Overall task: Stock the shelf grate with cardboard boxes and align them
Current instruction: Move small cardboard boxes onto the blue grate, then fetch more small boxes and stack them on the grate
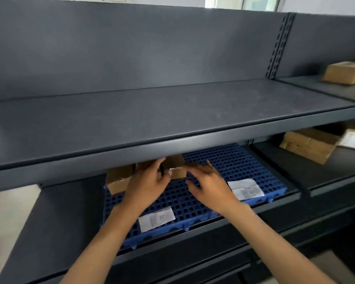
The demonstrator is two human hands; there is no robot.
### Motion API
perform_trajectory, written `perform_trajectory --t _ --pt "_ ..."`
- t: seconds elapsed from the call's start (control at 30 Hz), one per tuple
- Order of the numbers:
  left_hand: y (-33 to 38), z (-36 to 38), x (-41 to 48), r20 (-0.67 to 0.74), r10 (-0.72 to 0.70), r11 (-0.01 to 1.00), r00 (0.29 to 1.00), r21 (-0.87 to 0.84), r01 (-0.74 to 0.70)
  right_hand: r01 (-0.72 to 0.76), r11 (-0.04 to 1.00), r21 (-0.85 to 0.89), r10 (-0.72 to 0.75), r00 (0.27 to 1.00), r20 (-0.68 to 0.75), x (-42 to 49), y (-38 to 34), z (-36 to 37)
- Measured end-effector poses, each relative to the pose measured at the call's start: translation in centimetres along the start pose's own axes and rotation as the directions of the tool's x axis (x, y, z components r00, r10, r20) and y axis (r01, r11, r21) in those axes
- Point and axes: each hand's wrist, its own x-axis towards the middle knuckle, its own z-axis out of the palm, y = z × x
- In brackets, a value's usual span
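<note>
Left hand [148, 182] is lying flat with spread fingers on a cardboard box [175, 168], gripping nothing; right hand [210, 184], likewise spread, is hovering at its right end. The shelf [172, 128] above is hiding the box's back. It is sitting beside a second box [119, 178] on the blue, round-holed plastic grate [234, 165].
</note>
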Motion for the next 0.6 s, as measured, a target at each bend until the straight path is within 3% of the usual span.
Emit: perform_trajectory --t 0.17,0.27,0.6 --pt "12.1 1.3 -2.7 0.055 0.289 0.934 0.956 -0.237 -0.268 -0.016 1.000 -0.006 0.015 0.994 -0.105 -7.5 1.7 -12.0" --pt "18.7 3.0 -2.8 0.044 0.426 0.886 0.904 -0.224 -0.407 -0.083 0.995 -0.048 0.072 0.978 -0.197 -12.6 4.7 -18.9" --pt "39.4 10.8 2.4 -0.148 0.538 0.811 0.830 -0.178 -0.557 -0.173 0.968 -0.181 0.094 0.922 -0.376 -21.2 17.6 -34.8"
